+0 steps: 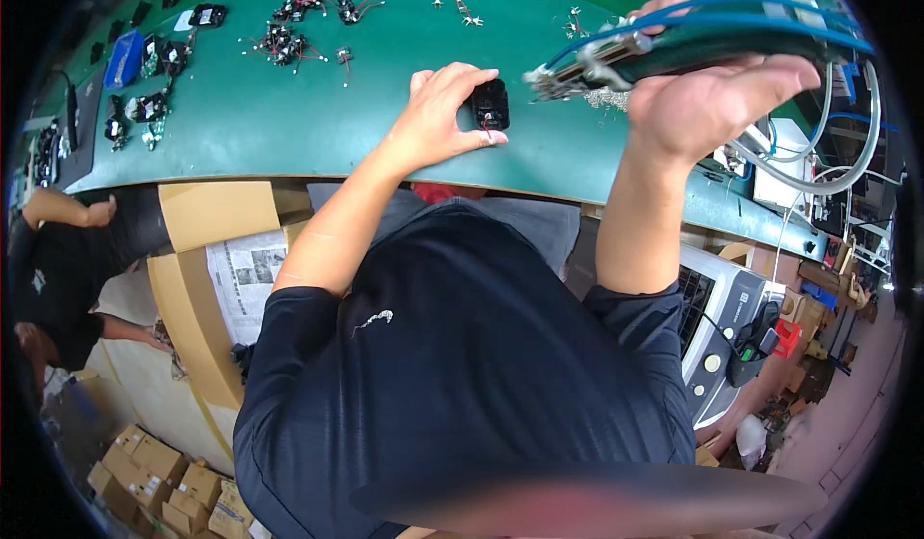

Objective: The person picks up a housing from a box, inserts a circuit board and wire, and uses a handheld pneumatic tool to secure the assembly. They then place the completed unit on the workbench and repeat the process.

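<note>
Blue tray point(124, 60): upper left of the frame, crowded by dark housings point(146, 107); possible spill, caused by a stray sweep of the left forearm.
Wired parts point(284, 45): tangled on the green bench point(318, 140), upper left of centre; possible broken leads, caused by pulling a single piece from the knot.
Left hand point(433, 114): upper centre; fingers spread from thumb, clamped on opposite edges of the black housing point(492, 103); possible fingertip injury, caused by a leftward slip of the tool.
Black housing: on the bench, within left-hand grip; could pivot or slide, owing to contact at edges only.
Silvery pieces point(608, 99): heaped right of centre, near the tool nose in the frame; possible scattering, caused by a low pass.
Hose-fed tool point(717, 46): upper right, tip toward the housing but apart; height above bench impossible to tell; possible scratching, caused by slanted contact.
Right hand point(688, 106): fingers closed around the tool, palm beneath; possible loss of aim, caused by uneven support.
White hose point(874, 135): looped at far right; possible tug on the tool, caused by snagging.
</note>
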{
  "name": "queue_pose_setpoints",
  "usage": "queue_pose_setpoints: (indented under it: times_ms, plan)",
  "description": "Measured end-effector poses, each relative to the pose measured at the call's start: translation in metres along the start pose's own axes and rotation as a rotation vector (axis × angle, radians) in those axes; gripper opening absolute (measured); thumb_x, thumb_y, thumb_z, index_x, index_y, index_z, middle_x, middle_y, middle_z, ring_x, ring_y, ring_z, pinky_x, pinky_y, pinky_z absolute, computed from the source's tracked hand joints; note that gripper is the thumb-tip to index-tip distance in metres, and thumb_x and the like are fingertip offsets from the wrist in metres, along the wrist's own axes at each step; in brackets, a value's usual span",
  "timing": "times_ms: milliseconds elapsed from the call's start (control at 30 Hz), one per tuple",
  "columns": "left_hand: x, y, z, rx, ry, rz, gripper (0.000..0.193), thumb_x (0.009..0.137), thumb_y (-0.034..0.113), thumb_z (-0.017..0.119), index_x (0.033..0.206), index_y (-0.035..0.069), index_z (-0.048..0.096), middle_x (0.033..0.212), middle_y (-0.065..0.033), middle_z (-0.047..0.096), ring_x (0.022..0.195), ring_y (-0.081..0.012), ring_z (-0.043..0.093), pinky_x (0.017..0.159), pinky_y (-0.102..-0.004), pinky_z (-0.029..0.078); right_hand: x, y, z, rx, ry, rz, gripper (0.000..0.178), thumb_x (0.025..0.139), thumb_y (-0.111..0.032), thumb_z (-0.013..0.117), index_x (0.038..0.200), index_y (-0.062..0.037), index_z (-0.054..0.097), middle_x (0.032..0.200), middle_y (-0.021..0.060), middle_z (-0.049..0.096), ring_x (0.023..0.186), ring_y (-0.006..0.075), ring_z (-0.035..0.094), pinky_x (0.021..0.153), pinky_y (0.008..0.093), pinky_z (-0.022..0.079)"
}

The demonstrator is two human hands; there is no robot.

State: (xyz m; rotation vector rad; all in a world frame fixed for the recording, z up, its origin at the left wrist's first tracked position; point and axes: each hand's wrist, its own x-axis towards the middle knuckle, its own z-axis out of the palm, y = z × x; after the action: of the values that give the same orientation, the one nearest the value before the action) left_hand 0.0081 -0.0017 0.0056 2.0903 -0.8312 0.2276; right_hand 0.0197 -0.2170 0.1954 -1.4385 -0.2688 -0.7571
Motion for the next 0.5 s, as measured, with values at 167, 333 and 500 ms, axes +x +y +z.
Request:
queue_pose_setpoints:
  times_ms: [167, 333, 500]
  plan:
    - [-0.001, 0.001, -0.006, -0.033, -0.02, -0.037, 0.081, 0.07, 0.048, 0.09, 0.135, 0.009, 0.062, 0.124, -0.0092, 0.064, 0.117, -0.0274, 0.059, 0.104, -0.0413, 0.034, -0.036, -0.028, 0.077, 0.426, 0.239, 0.017, 0.087, 0.1, -0.079, 0.026, 0.12, 0.0005, 0.056, 0.081, 0.0084, 0.062, 0.056, 0.0171, 0.057, 0.046, 0.0303, 0.048]
    - [0.001, 0.005, -0.008, -0.048, -0.039, -0.047, 0.076, 0.068, 0.043, 0.093, 0.129, 0.008, 0.065, 0.127, -0.0109, 0.064, 0.12, -0.0287, 0.058, 0.103, -0.0405, 0.035, -0.042, 0.015, 0.047, 0.387, 0.027, 0.124, 0.097, 0.097, -0.083, 0.021, 0.12, 0.0047, 0.055, 0.069, 0.0096, 0.057, 0.054, 0.0189, 0.056, 0.048, 0.0276, 0.047]
    - [0.002, 0.007, -0.009, -0.053, -0.039, -0.044, 0.074, 0.068, 0.042, 0.093, 0.127, 0.008, 0.066, 0.126, -0.0104, 0.065, 0.12, -0.0288, 0.058, 0.103, -0.0399, 0.035, -0.047, 0.026, 0.037, 0.355, 0.035, 0.157, 0.096, 0.097, -0.083, 0.023, 0.123, 0.0037, 0.053, 0.079, 0.0107, 0.06, 0.055, 0.0187, 0.057, 0.048, 0.0294, 0.049]
